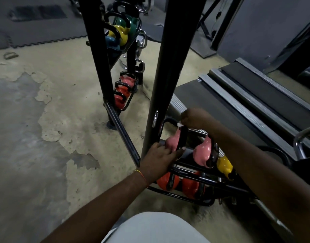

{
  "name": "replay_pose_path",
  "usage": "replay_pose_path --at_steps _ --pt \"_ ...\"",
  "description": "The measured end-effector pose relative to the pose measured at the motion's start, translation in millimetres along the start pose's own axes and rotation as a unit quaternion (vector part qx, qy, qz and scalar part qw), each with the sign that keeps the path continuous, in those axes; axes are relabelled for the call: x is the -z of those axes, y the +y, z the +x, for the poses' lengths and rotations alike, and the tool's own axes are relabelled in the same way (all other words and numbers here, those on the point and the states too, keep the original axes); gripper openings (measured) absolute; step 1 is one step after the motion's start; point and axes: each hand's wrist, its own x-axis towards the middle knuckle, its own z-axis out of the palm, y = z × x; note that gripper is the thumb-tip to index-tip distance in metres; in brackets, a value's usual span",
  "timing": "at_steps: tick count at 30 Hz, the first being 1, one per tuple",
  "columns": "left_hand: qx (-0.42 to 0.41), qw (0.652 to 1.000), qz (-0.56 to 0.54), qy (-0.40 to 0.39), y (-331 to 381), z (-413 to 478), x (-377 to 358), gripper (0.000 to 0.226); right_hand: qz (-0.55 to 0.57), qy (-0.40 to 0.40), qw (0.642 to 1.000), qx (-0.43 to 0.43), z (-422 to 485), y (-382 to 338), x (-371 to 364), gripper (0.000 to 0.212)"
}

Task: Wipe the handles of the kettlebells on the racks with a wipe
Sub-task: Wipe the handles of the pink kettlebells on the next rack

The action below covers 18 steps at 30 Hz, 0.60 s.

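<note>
A pink kettlebell (172,142) lies tilted on the low black rack (220,185), its black handle (182,137) pointing up. My right hand (196,118) pinches a small white wipe (180,124) against the top of that handle. My left hand (158,158) grips the handle's lower end, thumb across it. A second pink kettlebell (202,151) and a yellow one (224,166) lie to the right. Two orange kettlebells (164,181) sit on the tier below.
A thick black upright post (166,71) rises just left of my hands. A second rack (123,92) behind holds pink, orange, yellow, green and blue kettlebells. A treadmill (247,95) lies to the right. The concrete floor (45,128) is patchy and worn.
</note>
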Motion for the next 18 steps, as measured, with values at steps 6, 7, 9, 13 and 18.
replay_pose_path --at_steps 6,7,9,13,18 --pt "-0.020 0.995 -0.095 0.031 -2.8 12.2 16.4 0.039 0.677 0.085 0.700 -0.213 -51.0 0.5 -66.8 0.017" --pt "-0.018 0.992 -0.121 0.029 -3.4 18.4 19.5 0.035 0.743 0.066 0.627 -0.225 -58.8 -4.1 -75.2 0.014" --pt "0.002 0.987 -0.156 0.022 -3.5 31.5 22.7 0.032 0.815 0.033 0.528 -0.237 -64.0 -9.5 -87.5 0.012" --pt "0.097 0.970 -0.221 0.041 -3.0 72.2 24.6 0.037 0.838 0.032 0.469 -0.277 -52.1 -11.7 -89.5 0.014" --pt "0.255 0.916 -0.308 -0.019 -9.6 125.3 31.6 0.032 0.818 0.039 0.518 -0.245 -76.7 -28.8 -99.6 0.024"
